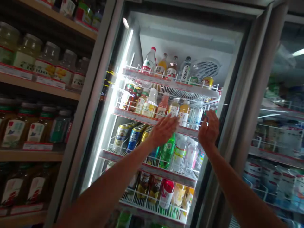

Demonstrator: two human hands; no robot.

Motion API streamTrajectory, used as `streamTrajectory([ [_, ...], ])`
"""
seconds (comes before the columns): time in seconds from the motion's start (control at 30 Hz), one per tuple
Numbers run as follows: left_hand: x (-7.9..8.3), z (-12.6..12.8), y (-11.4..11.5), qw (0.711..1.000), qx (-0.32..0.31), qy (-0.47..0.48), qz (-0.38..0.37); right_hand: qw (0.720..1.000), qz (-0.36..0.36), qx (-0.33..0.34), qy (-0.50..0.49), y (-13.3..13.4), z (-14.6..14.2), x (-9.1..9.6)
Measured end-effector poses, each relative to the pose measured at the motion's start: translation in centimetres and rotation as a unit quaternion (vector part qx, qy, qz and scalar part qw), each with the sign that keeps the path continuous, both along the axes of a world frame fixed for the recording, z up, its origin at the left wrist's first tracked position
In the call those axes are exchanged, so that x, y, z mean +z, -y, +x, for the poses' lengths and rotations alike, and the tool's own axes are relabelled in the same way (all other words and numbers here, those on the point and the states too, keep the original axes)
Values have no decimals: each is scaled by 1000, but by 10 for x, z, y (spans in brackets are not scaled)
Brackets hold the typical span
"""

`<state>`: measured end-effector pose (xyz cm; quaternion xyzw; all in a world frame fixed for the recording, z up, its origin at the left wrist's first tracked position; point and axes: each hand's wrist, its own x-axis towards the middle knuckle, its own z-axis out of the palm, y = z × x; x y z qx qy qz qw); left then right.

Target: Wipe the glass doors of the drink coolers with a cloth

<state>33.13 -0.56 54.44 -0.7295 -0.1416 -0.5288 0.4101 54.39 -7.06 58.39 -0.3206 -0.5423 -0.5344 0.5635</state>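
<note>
Both my arms reach up toward a lit drinks fridge (173,82). My left hand (165,128) has its fingers stretched out and holds nothing. It appears in front of the third shelf's upper part, near a green bottle (168,150) and below a pink-orange drink bottle (162,106). To its right, my right hand (209,128) is raised with fingers apart and slightly bent, also with nothing in it. A clear bottle (197,114) stands closest to it on the second shelf. Whether either hand touches anything is unclear.
Beer cans (134,139) stand at the third shelf's left. Several bottles and a round fan grille (206,68) show at the top. Wooden shelves (40,84) with jars flank the fridge on the left; a metal door frame (254,91) and another fridge (280,148) are on the right.
</note>
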Motion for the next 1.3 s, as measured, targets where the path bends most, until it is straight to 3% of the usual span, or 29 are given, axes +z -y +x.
streamTrajectory([
  [0.07,19,-41,-18,989,-4,143,-41,1000,5,-3,2,-1,0,-1],
  [0.13,33,-74,-32,952,-11,296,-80,1000,8,-8,1,-1,-1,-1],
  [0.2,34,-85,-36,929,-16,356,-95,1000,10,-13,-3,-2,-2,-1],
  [0.27,20,-70,-29,946,-17,312,-83,1000,12,-19,-6,-2,-2,-1],
  [0.4,-17,-24,-6,997,-13,72,-9,1000,13,-22,5,-2,-1,-1],
  [0.47,-23,-28,-6,1000,-2,21,10,1000,15,-19,10,-2,0,-1],
  [0.5,-22,-40,-10,999,7,39,4,1000,16,-20,11,-2,0,-1],
  [0.57,-12,-77,-25,988,23,151,-36,1000,16,-20,9,-1,-1,-1],
  [0.67,5,-133,-48,925,24,369,-88,1000,14,-25,0,-2,-3,-1],
  [0.77,7,-143,-55,880,23,463,-100,1000,12,-28,-8,-2,-5,-2],
  [0.8,4,-133,-52,885,23,455,-96,999,13,-29,-9,-2,-5,-2],
  [0.87,-8,-105,-40,922,23,380,-73,999,14,-30,-8,-3,-4,-2],
  [0.97,-26,-72,-23,990,19,140,-20,999,20,-32,0,-3,-1,-2],
  [1.03,-29,-76,-21,999,23,29,-3,999,22,-32,2,-3,0,-2],
  [1.07,-27,-88,-24,999,28,27,-5,999,22,-31,2,-4,0,-2],
  [1.13,-18,-120,-35,988,39,144,-31,999,22,-29,0,-4,0,-1],
  [1.2,-8,-149,-48,945,39,318,-62,999,22,-30,-5,-4,-1,-1],
  [1.27,-1,-156,-54,906,35,414,-80,999,23,-38,-12,-5,-2,-1],
  [1.3,-1,-150,-53,905,34,416,-80,999,23,-41,-15,-5,-3,-1],
])
